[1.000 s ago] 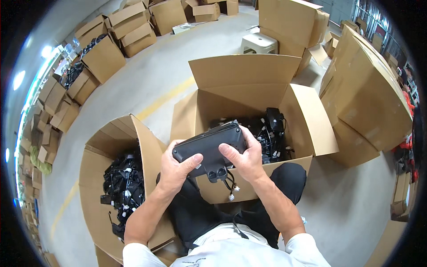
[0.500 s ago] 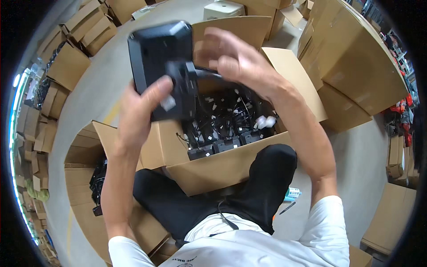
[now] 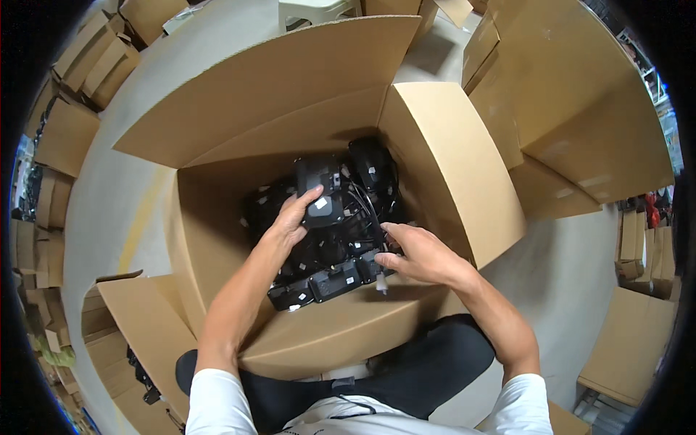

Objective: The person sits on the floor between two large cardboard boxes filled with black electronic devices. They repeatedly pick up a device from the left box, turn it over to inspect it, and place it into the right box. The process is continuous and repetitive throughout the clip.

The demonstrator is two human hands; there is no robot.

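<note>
1. The black plastic boxy device, raised overhead half a second ago, now lies inside the open brown cardboard box.
2. Left hand rests on it, fingers spread; right hand fingers pinch a black cable.

We see the open cardboard box entered only from above, its four raised flaps fencing each side. Inside, black devices and tangled cables fill the floor, leaving our left hand and right hand scant gaps. Stacked cartons crowd the right, while bare concrete floor lies open at left.
</note>
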